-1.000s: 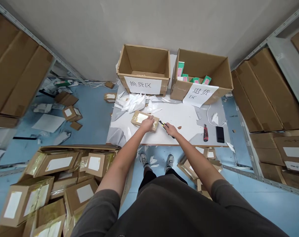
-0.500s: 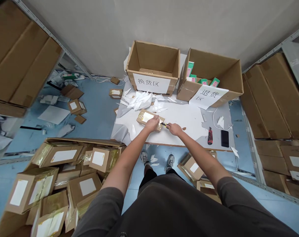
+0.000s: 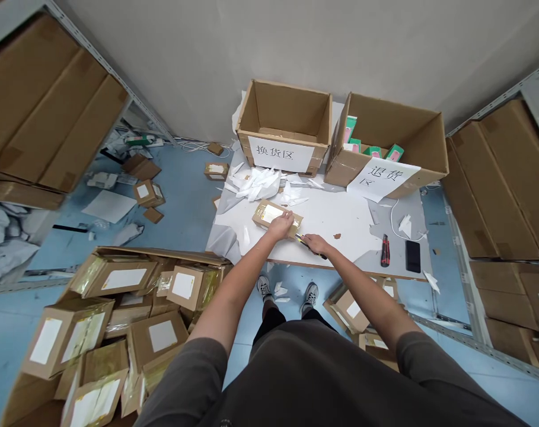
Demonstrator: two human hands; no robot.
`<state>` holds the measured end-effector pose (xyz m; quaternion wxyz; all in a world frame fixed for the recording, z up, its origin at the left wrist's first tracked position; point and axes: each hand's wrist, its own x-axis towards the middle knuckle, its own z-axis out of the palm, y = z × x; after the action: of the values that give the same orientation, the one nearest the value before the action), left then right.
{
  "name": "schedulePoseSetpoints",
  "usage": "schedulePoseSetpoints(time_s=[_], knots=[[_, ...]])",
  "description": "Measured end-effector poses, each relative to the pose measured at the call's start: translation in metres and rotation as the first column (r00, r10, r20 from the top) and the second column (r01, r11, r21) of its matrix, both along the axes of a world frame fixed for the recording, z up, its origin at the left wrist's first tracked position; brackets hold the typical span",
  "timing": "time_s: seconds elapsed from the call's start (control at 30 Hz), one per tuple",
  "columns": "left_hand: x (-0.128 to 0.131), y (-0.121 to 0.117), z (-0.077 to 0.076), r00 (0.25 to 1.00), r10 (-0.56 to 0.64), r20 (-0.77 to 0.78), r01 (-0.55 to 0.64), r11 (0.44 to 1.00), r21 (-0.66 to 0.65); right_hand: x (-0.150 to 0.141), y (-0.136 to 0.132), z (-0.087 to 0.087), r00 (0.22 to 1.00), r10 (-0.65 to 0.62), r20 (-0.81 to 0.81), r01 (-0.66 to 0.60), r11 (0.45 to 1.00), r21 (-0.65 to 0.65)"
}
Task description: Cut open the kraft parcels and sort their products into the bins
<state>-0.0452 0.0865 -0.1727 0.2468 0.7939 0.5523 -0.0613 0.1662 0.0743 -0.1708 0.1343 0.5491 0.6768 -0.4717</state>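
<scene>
A small taped cardboard box (image 3: 263,214) with a white label lies on the white table. My left hand (image 3: 281,225) is closed over its right part, pressing it from above. In my right hand (image 3: 316,243) is a yellow and black utility knife (image 3: 305,244), its front end at the box's right end. I cannot make out whether the blade touches the cardboard. A second utility knife, red and black (image 3: 385,250), rests farther right on the table, beside a black phone (image 3: 412,256).
Two open cartons with paper signs, the left (image 3: 291,112) and the right (image 3: 398,130), stand at the back; the right one holds green-pink boxes. Torn white paper (image 3: 260,182) lies before them. A large carton of taped parcels (image 3: 162,336) stands at lower left. Shelves flank both sides.
My right hand has turned the knife and drawn it slightly toward me, to the box's near right corner. The left hand stays on the box. The whole view has shifted a little.
</scene>
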Motion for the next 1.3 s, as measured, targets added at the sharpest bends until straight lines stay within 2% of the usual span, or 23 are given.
schedulePoseSetpoints(time_s=[0.13,0.27,0.4,0.57,0.7,0.87,1.1,1.3], knots=[[-0.005,0.004,0.000,0.999,-0.011,0.030,0.012,1.000,-0.026,0.007,-0.012,-0.007,0.998,-0.056,-0.018,0.056,0.998,-0.012],[-0.016,0.011,-0.006,0.991,0.051,0.126,-0.051,0.999,-0.004,0.034,-0.010,-0.007,0.987,-0.154,-0.035,0.154,0.988,-0.013],[-0.020,0.018,-0.015,0.996,0.084,0.037,-0.086,0.993,0.084,0.053,-0.002,-0.006,0.965,-0.254,-0.059,0.255,0.967,0.014],[-0.013,0.032,-0.021,0.989,0.148,0.022,-0.149,0.987,0.065,0.048,-0.001,-0.010,0.977,-0.164,-0.134,0.187,0.965,0.184],[-0.010,0.040,-0.023,0.991,0.137,-0.011,-0.136,0.988,0.073,0.040,-0.003,-0.012,0.993,-0.085,-0.086,0.107,0.948,0.300],[-0.017,0.023,-0.034,0.998,0.060,0.029,-0.065,0.978,0.200,0.033,0.004,-0.010,1.000,-0.014,0.025,0.004,0.932,0.362],[-0.016,-0.005,-0.065,0.980,0.137,0.141,-0.175,0.937,0.303,0.030,0.016,-0.008,0.987,0.138,0.085,-0.161,0.882,0.444],[-0.016,-0.009,-0.081,0.966,0.144,0.217,-0.212,0.919,0.332,0.036,0.015,-0.012,0.993,0.106,0.048,-0.116,0.895,0.430]])
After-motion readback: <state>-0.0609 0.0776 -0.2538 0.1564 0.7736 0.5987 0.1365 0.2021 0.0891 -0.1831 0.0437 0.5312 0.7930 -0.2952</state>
